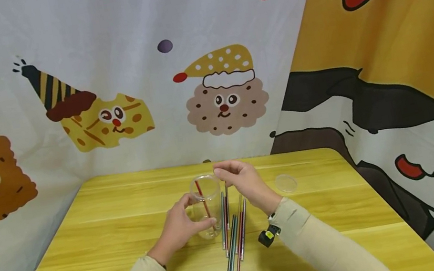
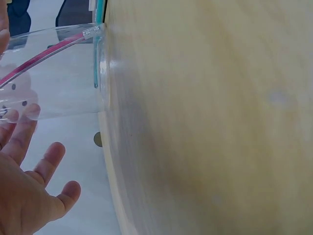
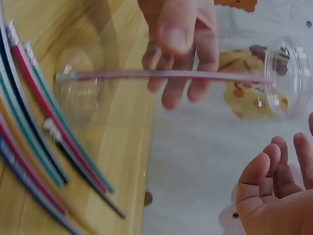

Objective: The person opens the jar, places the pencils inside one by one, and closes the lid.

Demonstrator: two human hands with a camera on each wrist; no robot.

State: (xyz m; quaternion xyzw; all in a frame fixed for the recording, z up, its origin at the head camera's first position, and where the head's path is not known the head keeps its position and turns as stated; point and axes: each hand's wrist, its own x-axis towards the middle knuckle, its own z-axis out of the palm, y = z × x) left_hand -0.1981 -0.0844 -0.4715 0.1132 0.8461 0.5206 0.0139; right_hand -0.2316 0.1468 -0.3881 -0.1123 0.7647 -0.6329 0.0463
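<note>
The yellow wood-grain table [image 1: 111, 251] carries everything; on it the clear jar [image 1: 201, 211] stands upright, its mouth uncovered. The left hand [image 1: 180, 224] is clasped round the jar's wall. The right hand [image 1: 247, 185] hangs beside the rim, fingers bent with nothing visible between them, though the right-wrist view cuts it off at the edge, so the fingertips are hard to judge. The loose coloured sticks [image 1: 231, 249] lie spread just beside the jar. The clear round lid [image 1: 286, 183] lies apart, beyond the right hand. One red stick [image 3: 171, 75] leans inside the jar; I judge the filling barely begun, with the loose sticks and lid outstanding.
</note>
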